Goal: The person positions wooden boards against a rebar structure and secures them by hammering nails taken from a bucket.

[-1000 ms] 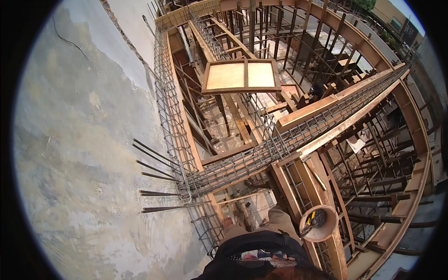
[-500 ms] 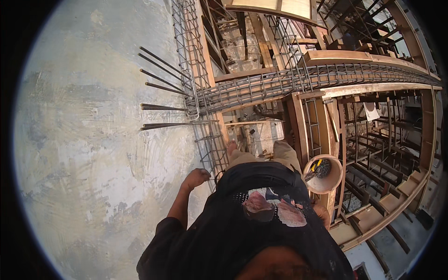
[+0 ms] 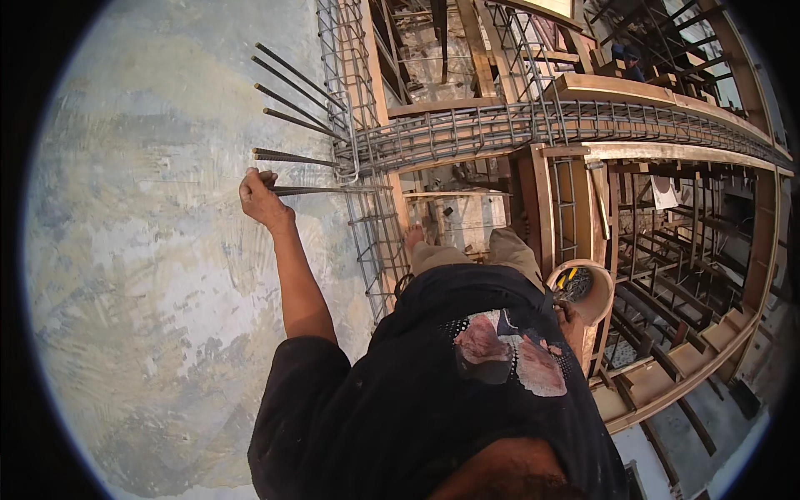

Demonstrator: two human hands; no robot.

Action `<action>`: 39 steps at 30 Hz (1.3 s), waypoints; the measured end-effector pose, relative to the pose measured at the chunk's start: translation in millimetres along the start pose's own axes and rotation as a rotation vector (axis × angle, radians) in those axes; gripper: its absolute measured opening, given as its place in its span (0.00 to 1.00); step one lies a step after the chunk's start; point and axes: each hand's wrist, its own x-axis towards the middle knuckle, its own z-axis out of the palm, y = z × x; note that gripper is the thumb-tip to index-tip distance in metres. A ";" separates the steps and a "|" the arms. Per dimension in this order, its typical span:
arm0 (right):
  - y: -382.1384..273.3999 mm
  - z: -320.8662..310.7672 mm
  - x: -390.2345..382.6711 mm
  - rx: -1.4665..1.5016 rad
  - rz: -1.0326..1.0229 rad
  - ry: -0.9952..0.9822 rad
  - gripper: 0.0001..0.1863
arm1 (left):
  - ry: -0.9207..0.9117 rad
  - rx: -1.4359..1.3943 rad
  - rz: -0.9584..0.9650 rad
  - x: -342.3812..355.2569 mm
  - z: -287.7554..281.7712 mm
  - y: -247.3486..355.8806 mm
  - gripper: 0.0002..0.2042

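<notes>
The left hand [image 3: 262, 198] closes around the nearest of the rebar ends [image 3: 310, 191] jutting from the steel cage [image 3: 467, 132] over the concrete wall [image 3: 150, 250] — bars set, apparently unbent (right hand [image 3: 568, 317] by the bucket [image 3: 583, 287], grip hidden) — cage unpoured.

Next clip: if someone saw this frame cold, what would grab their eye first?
Probably the left hand, stretched out and closed around the end of a steel bar, the lowest of several bars sticking out from the rebar cage over the grey concrete wall on the left. Next, the drop below through timber formwork on the right. The right hand is low at the rim of a bucket; its grip is unclear.
</notes>
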 end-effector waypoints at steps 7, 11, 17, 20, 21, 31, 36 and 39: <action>16.1 11.9 29.2 -0.082 -0.027 -0.032 0.16 | 0.042 0.129 0.037 33.0 -7.3 -33.3 0.24; 5.6 13.3 31.1 -0.114 0.037 -0.052 0.16 | -0.003 0.086 0.103 30.1 -7.3 -43.9 0.24; 32.3 17.3 43.7 -0.045 -0.108 -0.117 0.14 | 0.021 0.046 0.073 28.4 -12.9 -37.8 0.24; 50.0 24.3 43.5 -0.096 -0.053 -0.108 0.13 | 0.024 0.008 0.047 23.4 -5.1 -34.0 0.24; 78.3 31.7 49.9 -0.096 -0.048 -0.098 0.13 | 0.024 -0.007 0.040 20.8 -0.7 -32.6 0.24; 127.2 52.3 59.9 0.096 -0.006 -0.126 0.13 | 0.048 0.042 0.033 17.1 -3.1 -26.5 0.22; 214.5 71.2 99.5 0.218 0.527 -0.215 0.13 | 0.035 -0.029 0.003 15.1 6.1 -26.4 0.19; 155.1 72.0 66.2 0.315 0.063 -0.087 0.13 | 0.075 -0.033 -0.018 15.9 -7.6 -27.6 0.18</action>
